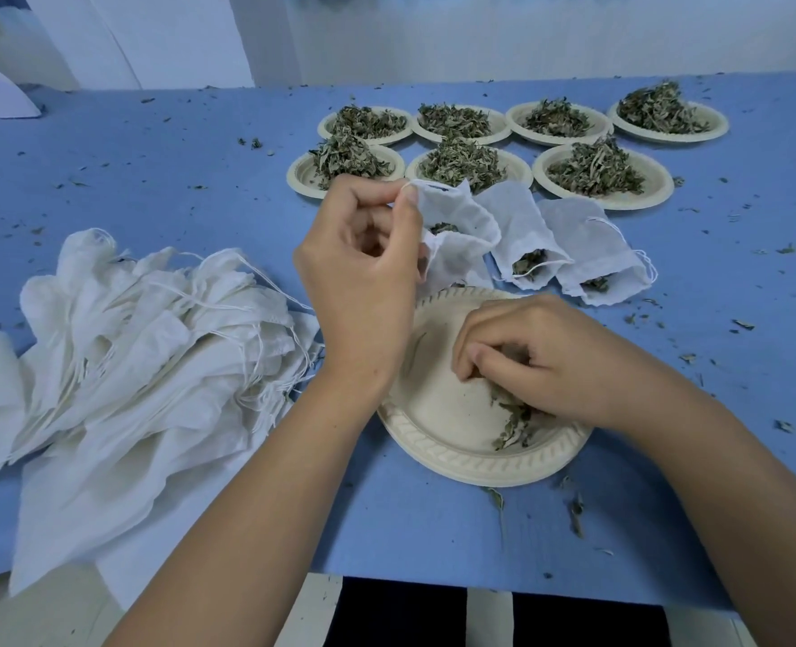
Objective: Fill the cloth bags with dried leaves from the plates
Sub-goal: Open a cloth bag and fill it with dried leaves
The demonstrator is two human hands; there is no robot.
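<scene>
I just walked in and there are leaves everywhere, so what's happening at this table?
A person is filling cloth bags. The left hand pinches the rim of a white cloth drawstring bag, holding its mouth open, while the right hand gathers the last dried green leaves from the near beige paper plate. Two filled bags lie just beyond it. Seven heaped plates wait at the back, and a pile of empty bags sits to the left.
</scene>
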